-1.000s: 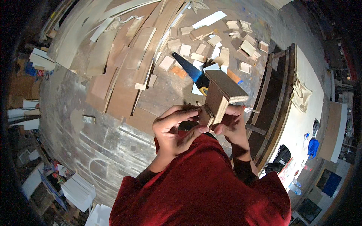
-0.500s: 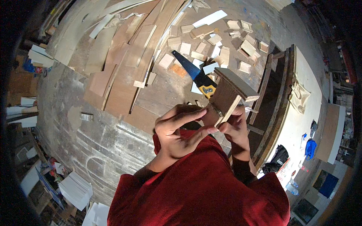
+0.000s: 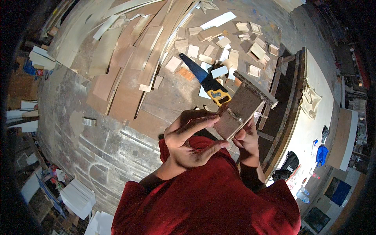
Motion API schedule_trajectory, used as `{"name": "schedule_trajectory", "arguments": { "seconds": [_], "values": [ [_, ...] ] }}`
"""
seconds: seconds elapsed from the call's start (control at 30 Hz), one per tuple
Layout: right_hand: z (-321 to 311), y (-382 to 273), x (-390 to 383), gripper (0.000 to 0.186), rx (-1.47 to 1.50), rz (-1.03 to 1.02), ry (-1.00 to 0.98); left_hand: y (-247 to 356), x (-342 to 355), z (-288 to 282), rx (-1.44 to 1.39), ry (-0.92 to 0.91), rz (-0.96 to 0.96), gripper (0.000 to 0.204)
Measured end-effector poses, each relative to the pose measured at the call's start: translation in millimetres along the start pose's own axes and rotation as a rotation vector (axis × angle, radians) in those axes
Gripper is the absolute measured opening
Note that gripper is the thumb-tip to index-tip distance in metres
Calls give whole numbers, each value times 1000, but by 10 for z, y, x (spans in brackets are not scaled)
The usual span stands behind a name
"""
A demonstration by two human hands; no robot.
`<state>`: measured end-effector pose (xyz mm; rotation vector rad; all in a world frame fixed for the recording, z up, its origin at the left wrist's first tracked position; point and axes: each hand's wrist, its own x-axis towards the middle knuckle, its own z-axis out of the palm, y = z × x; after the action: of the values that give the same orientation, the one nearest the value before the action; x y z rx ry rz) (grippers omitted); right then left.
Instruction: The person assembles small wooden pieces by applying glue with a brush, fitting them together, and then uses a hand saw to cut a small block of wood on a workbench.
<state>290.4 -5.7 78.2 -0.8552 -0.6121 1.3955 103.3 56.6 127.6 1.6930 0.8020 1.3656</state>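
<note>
Both hands hold a small assembly of joined boards (image 3: 244,102), tilted up in front of my red shirt, with a top board at right angles and a rough, pale seam across its side face. My left hand (image 3: 186,143) grips its lower left part between fingertips and thumb. My right hand (image 3: 246,143) grips its lower right edge, fingers partly hidden behind the wood. Just beyond the piece, a handsaw with a blue-black blade (image 3: 192,69) and yellow handle (image 3: 216,95) lies among small wood offcuts (image 3: 173,64).
Long plywood strips (image 3: 121,78) lie at upper left; small open wooden boxes (image 3: 256,52) at upper right. A white-topped bench (image 3: 299,137) on the right carries a cloth bag (image 3: 310,102), a black bag (image 3: 288,162) and a blue item (image 3: 322,154). Stacked white boards (image 3: 77,196) sit lower left.
The wooden assembly has swung to the right and tilted, showing more of its seamed side face and uncovering the saw's yellow handle. Both hands have shifted slightly right with it.
</note>
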Motion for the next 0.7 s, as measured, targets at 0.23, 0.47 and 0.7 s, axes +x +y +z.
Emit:
{"name": "schedule_trajectory", "arguments": {
  "seconds": [0.23,0.47,0.7],
  "values": [
    [194,-24,79,49,-113,-133,106,-127,-43,-1,41,5,54,37],
    [372,-196,192,57,-212,-68,-42,-206,-75,-38,1,-8,34,34],
    [475,-162,337,61,-472,-272,-38,-224,-68,-65,-138,11,-144,32]
  ]
}}
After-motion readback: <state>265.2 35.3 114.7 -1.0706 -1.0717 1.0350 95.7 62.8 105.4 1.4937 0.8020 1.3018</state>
